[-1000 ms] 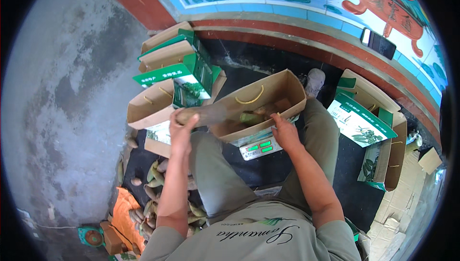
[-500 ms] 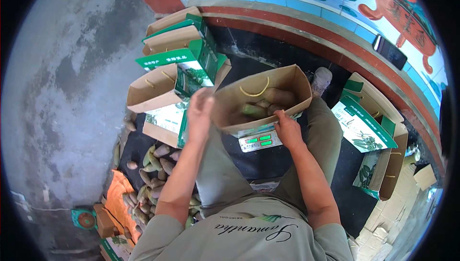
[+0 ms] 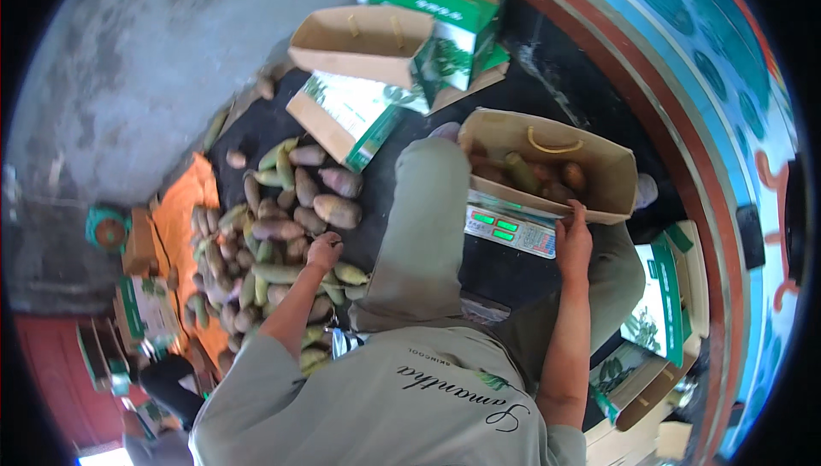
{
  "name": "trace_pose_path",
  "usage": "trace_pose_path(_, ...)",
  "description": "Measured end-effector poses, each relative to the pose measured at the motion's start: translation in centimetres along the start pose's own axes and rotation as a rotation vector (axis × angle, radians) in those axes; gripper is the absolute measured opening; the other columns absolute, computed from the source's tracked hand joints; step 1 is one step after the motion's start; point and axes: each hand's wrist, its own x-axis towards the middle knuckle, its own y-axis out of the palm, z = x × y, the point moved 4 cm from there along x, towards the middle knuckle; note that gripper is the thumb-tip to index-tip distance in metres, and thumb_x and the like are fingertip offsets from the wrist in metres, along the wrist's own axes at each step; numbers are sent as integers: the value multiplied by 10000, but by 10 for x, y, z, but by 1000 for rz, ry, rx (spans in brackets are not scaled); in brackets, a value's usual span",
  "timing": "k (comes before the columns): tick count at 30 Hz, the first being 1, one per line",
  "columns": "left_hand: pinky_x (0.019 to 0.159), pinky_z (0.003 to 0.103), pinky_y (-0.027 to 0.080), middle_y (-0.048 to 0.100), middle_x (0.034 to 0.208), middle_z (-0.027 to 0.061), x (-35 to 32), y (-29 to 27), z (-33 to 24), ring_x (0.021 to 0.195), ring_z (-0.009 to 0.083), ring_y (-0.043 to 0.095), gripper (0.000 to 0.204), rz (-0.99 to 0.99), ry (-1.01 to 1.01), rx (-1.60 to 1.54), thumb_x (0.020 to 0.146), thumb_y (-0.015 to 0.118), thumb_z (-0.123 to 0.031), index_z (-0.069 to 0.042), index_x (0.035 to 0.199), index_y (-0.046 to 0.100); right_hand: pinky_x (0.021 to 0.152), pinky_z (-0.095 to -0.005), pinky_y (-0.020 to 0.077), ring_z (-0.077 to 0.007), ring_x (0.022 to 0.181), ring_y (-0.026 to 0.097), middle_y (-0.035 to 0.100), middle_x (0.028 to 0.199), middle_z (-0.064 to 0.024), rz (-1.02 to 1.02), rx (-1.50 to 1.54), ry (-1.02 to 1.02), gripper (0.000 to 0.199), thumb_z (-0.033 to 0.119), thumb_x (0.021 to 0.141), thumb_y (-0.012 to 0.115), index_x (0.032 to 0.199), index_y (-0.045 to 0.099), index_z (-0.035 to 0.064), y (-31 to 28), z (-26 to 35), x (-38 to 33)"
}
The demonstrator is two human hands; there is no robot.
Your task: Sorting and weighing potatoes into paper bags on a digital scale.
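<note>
My left hand [image 3: 325,250] hangs over a heap of oblong green and purplish-brown produce [image 3: 337,210]; its fingers are curled in, and nothing shows in them. At the right, my right hand [image 3: 575,239] grips the near rim of an open cardboard carton [image 3: 617,177] with a yellow cord handle. Inside the carton lie several pieces of the same produce [image 3: 523,174]. The carton rests on a white scale [image 3: 528,236] whose display is lit green; the carton hides the scale's platform.
More open green-and-white cartons stand at the far side [image 3: 363,45] and at the right [image 3: 657,299]. An orange sheet [image 3: 184,205] lies under the heap's left edge, beside a small green round object [image 3: 109,229]. A painted wall [image 3: 684,81] runs along the right. My knees flank the scale.
My left hand has gone from beside the carton to the heap at the left. The view has swung left, while my right hand stays on the carton's rim.
</note>
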Motion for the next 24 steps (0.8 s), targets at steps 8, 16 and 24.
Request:
trace_pose_path(8, 934, 404, 427, 545, 1205, 137, -87, 83, 77, 1138, 303, 508, 472, 418, -318, 215, 752, 618, -241, -137, 1202, 517, 643, -364, 473, -266, 702, 610, 602, 757, -114, 24, -45, -63, 494, 10, 801, 584, 1246, 412, 135, 3, 2, -1)
trace_pose_path(16, 924, 413, 415, 393, 1340, 111, -89, 73, 64, 1219, 291, 403, 527, 249, -264, 333, 733, 634, -156, -142, 1234, 469, 674, -317, 464, -195, 678, 569, 575, 742, -87, 7, 33, -66, 488, -12, 817, 563, 1255, 405, 132, 11, -4, 2)
trace_pose_path(24, 1030, 483, 240, 298, 1413, 56, -18, 52, 46, 1325, 254, 246, 508, 139, 63, 714, 754, 590, -147, -163, 1250, 484, 645, -336, 467, -219, 661, 553, 537, 720, -100, -55, -34, -26, 495, -45, 797, 553, 1235, 416, 140, 5, -11, 1)
